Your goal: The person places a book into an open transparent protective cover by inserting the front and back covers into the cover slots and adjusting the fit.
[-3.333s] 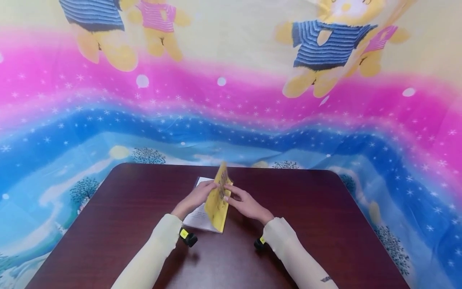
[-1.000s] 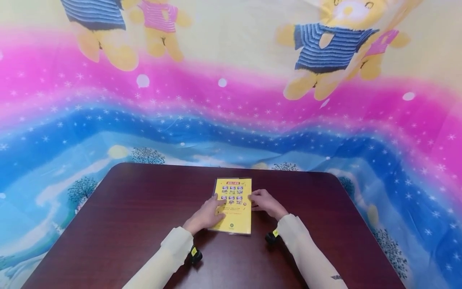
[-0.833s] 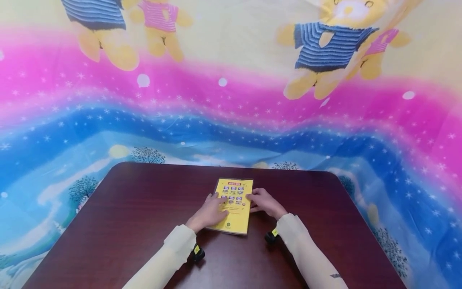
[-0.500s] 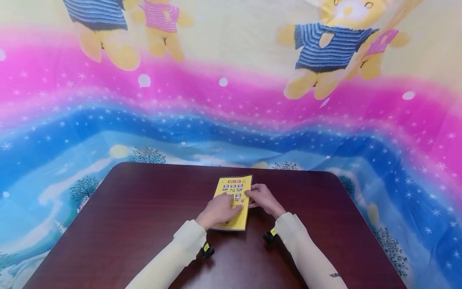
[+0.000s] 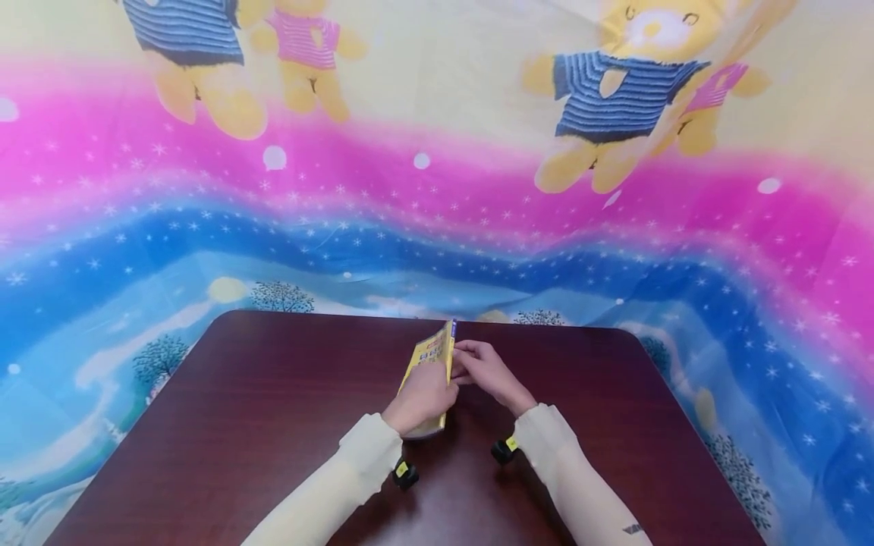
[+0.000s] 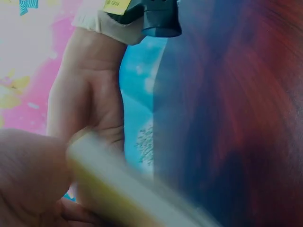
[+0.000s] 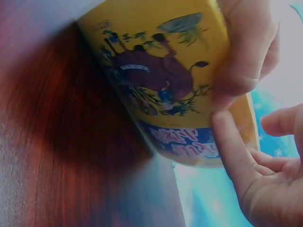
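A thin yellow book (image 5: 429,350) stands tilted up on the table, its spine edge raised toward the right. My left hand (image 5: 425,394) grips it by the near right edge, thumb at the edge. In the right wrist view the cover (image 7: 161,71) shows a brown animal drawing and a blue title band, while the left hand (image 7: 251,42) holds its upper edge. My right hand (image 5: 488,369) is at the book's right side; one finger (image 7: 225,127) touches the cover and the others are loosely bent. In the left wrist view the book's page edge (image 6: 128,165) is blurred and hides the right fingertips.
The dark reddish-brown table (image 5: 287,394) has rounded far corners. Behind it hangs a cloth backdrop (image 5: 437,197) printed with bears and snowflakes. Black wrist cameras (image 5: 405,474) with yellow tags hang under both cuffs.
Earlier, opened pages showed and the book was then closed and lay flat. Since then its right edge has risen, and my left hand has moved right across it to grip that edge.
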### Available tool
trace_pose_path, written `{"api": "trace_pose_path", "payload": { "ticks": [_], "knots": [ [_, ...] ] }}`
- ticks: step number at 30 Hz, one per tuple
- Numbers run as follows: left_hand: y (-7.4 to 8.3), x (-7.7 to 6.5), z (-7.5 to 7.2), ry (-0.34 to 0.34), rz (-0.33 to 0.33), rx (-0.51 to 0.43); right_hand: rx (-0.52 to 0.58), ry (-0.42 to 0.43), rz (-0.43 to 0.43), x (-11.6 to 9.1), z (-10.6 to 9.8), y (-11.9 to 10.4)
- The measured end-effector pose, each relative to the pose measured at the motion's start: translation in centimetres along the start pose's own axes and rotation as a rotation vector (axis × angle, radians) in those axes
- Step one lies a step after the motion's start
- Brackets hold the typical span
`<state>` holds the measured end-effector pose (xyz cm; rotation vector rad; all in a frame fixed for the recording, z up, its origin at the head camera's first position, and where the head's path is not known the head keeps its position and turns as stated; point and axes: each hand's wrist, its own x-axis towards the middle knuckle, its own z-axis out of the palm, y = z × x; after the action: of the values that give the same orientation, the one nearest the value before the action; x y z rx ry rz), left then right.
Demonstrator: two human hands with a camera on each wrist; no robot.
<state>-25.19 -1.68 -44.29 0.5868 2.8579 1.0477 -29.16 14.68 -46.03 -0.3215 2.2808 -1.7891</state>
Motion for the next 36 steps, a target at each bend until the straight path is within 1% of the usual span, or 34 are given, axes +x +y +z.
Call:
{"api": "trace_pose_path", "payload": {
  "ticks": [3, 6, 8, 10, 13, 15, 18, 21, 23, 25, 27, 29, 31, 33, 36],
  "knots": [
    [0.2, -0.2, -0.8, 0.068, -0.005, 0.027, 0.008, -0.041, -0.036, -0.1, 0.1, -0.2],
    [0.3, -0.4, -1.7, 0.111, -0.017, 0.04, 0.018, -0.059, -0.063, -0.1, 0.2, 0.2],
    [0.2, -0.6, -2.3, 0.126, -0.04, 0.025, 0.024, -0.064, -0.067, -0.1, 0.3, 0.8],
    [0.0, -0.6, -3.0, 0.148, -0.05, -0.014, 0.032, -0.056, -0.051, -0.2, 0.4, 1.3],
    [-0.2, -0.8, -4.2, 0.15, -0.067, -0.124, 0.029, -0.023, -0.001, -0.5, 0.6, 2.2],
    [-0.5, -0.8, -4.8, 0.149, -0.071, -0.214, 0.021, 0.012, 0.034, -0.6, 0.8, 2.6],
    [-1.1, -0.8, -5.3, 0.143, -0.075, -0.359, 0.022, 0.049, 0.056, -0.6, 0.8, 3.1],
    [-1.9, -0.7, -5.3, 0.134, -0.066, -0.522, 0.056, 0.051, 0.055, -0.6, 0.6, 3.4],
    [-2.6, -0.7, -5.1, 0.115, -0.061, -0.631, 0.088, 0.041, 0.051, -0.7, 0.4, 3.4],
    [-3.2, -0.7, -4.9, 0.095, -0.059, -0.706, 0.123, 0.039, 0.043, -0.8, 0.2, 3.4],
    [-3.7, -0.7, -4.6, 0.071, -0.062, -0.756, 0.146, 0.049, 0.037, -0.9, 0.0, 3.4],
    [-4.2, -0.7, -4.4, 0.056, -0.073, -0.774, 0.16, 0.071, 0.03, -0.9, -0.3, 3.4],
    [-4.6, -0.6, -4.3, 0.06, -0.095, -0.776, 0.165, 0.107, 0.018, -0.9, -0.6, 3.5],
    [-4.8, -0.5, -4.2, 0.092, -0.111, -0.754, 0.17, 0.146, 0.003, -0.8, -0.9, 3.5],
    [-5.2, -0.3, -3.9, 0.16, -0.145, -0.671, 0.16, 0.195, -0.024, -0.7, -1.3, 3.6]
  ]
}}
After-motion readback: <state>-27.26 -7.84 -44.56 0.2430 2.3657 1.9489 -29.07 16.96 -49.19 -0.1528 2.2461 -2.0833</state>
